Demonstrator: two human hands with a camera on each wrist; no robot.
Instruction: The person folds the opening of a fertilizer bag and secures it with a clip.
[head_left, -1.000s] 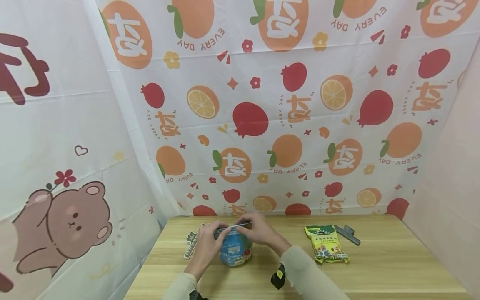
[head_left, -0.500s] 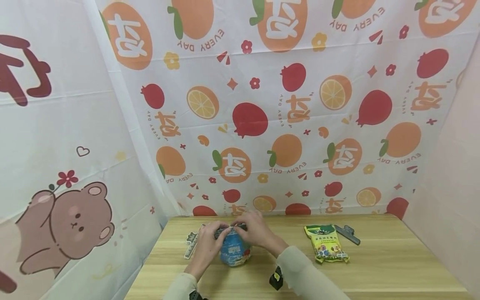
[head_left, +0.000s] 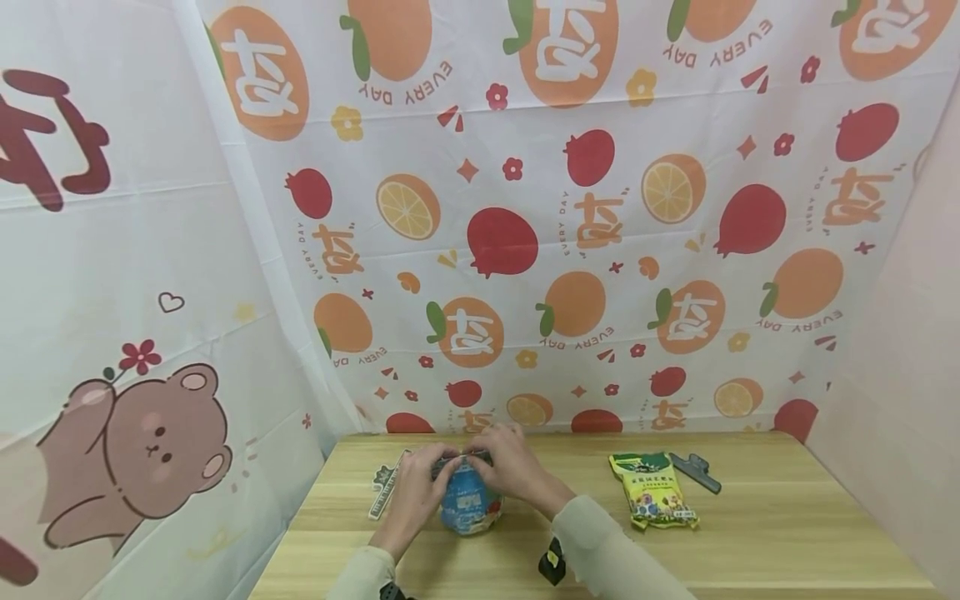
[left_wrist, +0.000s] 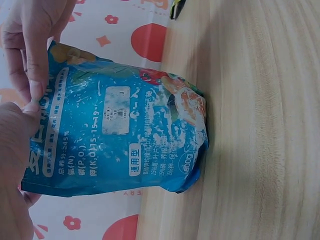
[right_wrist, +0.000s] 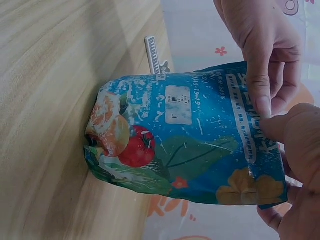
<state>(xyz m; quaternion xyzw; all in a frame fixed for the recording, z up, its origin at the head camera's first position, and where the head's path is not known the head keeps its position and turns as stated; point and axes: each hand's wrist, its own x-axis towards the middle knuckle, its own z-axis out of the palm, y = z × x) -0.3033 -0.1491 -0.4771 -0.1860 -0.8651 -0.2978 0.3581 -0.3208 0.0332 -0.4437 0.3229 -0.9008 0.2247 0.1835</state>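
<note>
A blue plastic fertilizer bag (head_left: 470, 504), printed with fruit and a white label, stands upright on the wooden table (head_left: 750, 542). My left hand (head_left: 418, 483) grips the left part of its top edge, thumb on the near face. Opposite it, my right hand (head_left: 513, 468) pinches the right part of the same edge. Both thumb tips come close together at the middle of the rim, as the left wrist view of the bag (left_wrist: 115, 130) also shows. Fingers behind the bag's top are partly hidden. White powdery scuffs mark the bag's front (right_wrist: 175, 130).
Behind my left hand lies a ruler (head_left: 381, 493) with a dark decorative shape. To the right are a yellow-green packet (head_left: 654, 490) and a grey clip (head_left: 697, 472). A black device (head_left: 553, 562) hangs by my right sleeve. Fruit-printed cloth (head_left: 570, 367) rises behind the table.
My right hand has slid left along the bag's top edge, bringing its thumb close to the left thumb. The left hand and the bag stay nearly in place.
</note>
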